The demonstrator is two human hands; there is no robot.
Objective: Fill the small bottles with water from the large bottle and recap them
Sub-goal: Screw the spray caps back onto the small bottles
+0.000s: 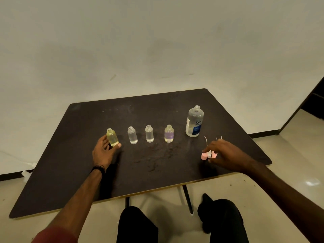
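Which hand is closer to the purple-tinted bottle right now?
Right, though narrowly. The right hand is at the pink caps, just to the right of the purple-tinted bottle and nearer the person. The left hand holds the yellow bottle, at the row's far end.

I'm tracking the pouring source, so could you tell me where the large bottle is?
The large bottle stands uncapped at the right end of the bottle row, beside the purple-tinted small bottle.
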